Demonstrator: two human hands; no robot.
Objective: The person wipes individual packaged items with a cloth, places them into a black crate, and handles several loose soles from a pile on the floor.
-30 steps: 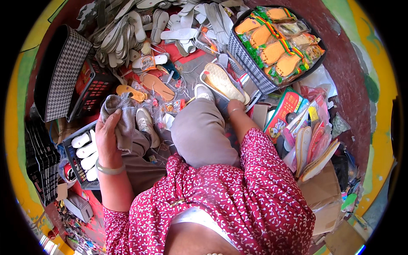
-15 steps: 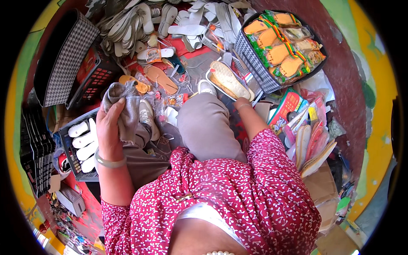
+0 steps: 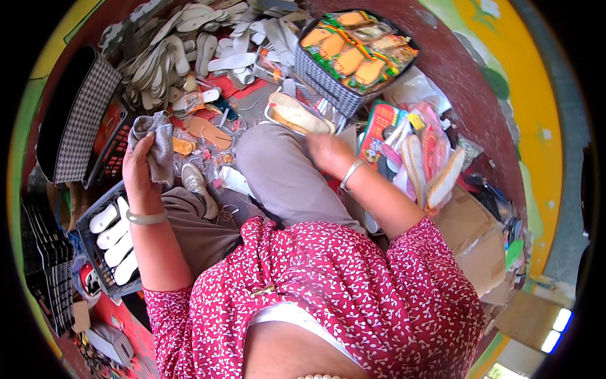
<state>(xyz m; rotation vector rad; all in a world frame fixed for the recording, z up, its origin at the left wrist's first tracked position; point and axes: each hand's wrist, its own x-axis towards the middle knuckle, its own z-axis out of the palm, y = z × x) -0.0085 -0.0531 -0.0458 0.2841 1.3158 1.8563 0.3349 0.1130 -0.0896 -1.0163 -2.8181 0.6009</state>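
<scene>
A grey rag point(image 3: 161, 142) hangs from my left hand point(image 3: 139, 169), pinched between thumb and fingers above my left knee. My right hand point(image 3: 329, 153) is beside my right knee, its fingers smeared by motion, so I cannot see what they hold, if anything. Just beyond that hand lies a shallow tray with a cream insole point(image 3: 300, 114) in it. White insoles point(image 3: 113, 235) stand in a row in a dark crate point(image 3: 95, 252) beside my left forearm.
Loose white and grey insoles point(image 3: 165, 63) are heaped at the back left. A patterned basket point(image 3: 334, 90) of wrapped orange insoles stands at the back. On the right, a cardboard box point(image 3: 467, 230) sits near bagged pink and white insoles point(image 3: 413, 165). Tan insoles point(image 3: 208, 131) lie on the floor.
My right hand has drawn back from beside the tray toward my right knee. The rag stays in my left hand. The whole view has shifted, with the scene sliding leftward.
</scene>
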